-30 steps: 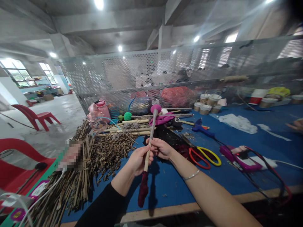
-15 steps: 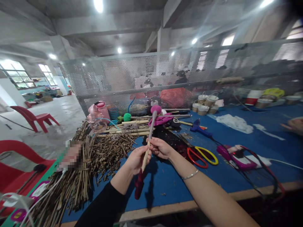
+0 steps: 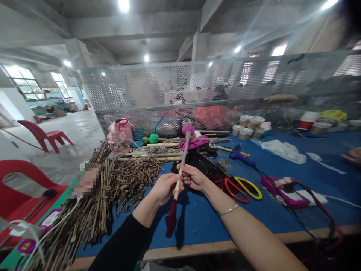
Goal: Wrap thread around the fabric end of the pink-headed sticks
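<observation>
stick (image 3: 182, 162) upright, pink end up

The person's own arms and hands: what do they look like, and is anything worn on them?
The left hand is bare, with no glove; a black sleeve covers that arm and stops short of the wrist. The right hand is bare too, with no sleeve in view on its forearm. A thin silver-coloured bracelet circles the right wrist. No rings can be made out.
</observation>
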`<state>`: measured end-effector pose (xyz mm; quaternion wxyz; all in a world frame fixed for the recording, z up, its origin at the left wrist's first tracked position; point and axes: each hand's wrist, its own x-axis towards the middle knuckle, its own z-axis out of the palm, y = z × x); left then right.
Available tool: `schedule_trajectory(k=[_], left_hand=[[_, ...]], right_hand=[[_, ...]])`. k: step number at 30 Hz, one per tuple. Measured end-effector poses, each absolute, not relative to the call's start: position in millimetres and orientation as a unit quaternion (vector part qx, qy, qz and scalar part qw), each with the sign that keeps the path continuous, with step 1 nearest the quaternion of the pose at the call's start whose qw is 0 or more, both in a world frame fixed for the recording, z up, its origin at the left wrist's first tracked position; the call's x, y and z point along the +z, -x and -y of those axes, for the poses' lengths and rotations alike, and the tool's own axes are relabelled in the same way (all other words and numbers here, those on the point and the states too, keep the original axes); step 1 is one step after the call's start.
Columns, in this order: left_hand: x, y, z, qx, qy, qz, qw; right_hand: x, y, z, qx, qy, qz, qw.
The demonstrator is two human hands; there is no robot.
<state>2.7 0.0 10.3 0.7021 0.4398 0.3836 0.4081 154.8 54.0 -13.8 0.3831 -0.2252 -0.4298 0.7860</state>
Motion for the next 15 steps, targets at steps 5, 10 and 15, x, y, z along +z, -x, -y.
schedule_trajectory(k=[5,10,15], left_hand=[[0.7,-4.1,-3.6,0.372,-0.46,-0.428,0.683],[-14.1,-0.2,-8.5,0.379,-0.652,-0.541,0.372],[-18.1,-1.1,-6.2,0.372,-0.69,-0.533,0.319]], right_hand=[[-11.8,-152.9,-53.1,0.769,0.276,0.453,0.357],[-16.0,-149.9,-53.7,0.725,0.372,0.494,0.303],[-18.8,-150.4,-54.1,0.715,0.375,0.511,0.295]])
